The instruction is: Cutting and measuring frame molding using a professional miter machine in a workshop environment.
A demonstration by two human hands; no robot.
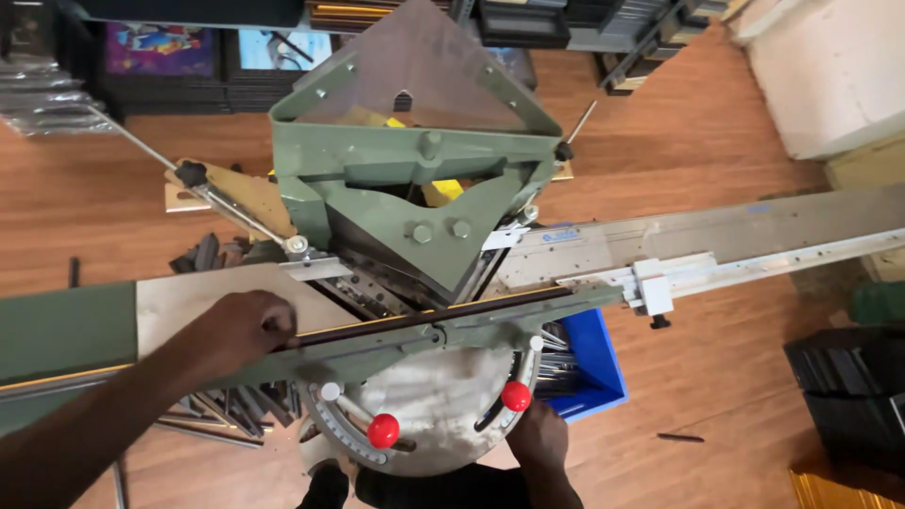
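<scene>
Seen from above, a green mitre-cutting machine (415, 179) for frame mouldings stands over a wood-pattern floor (716, 123). The left hand (240, 325) rests palm-down on the left support arm of the machine, its fingers (273, 325) curled closed over the near end of a long dark moulding strip (434, 316), pressing it against the fence; the strip runs rightwards across the cutting zone, beneath the V-shaped green head, and ends near the white measuring stop (652, 286). The right hand (535, 432) is low in the view, at the front edge of the round graduated base plate (424, 405); its fingers touch or close about the right red knob (516, 396), though how firmly they grip cannot be told, as the knob hides the fingertips. A second red knob (383, 430) sits to the left on the same plate, untouched and well apart from either hand. A long grey measuring rail (754, 240) extends to the right of the machine, carrying the stop. A blue bin (589, 363) stands under the right side of the machine, just beside the base plate. Dark moulding offcuts (226, 410) lie scattered on the floor under the left arm, with more behind at the left of the machine. Stacked dark frame pieces (848, 386) sit at the right edge, and framed pictures (160, 47) lean along the far wall.
</scene>
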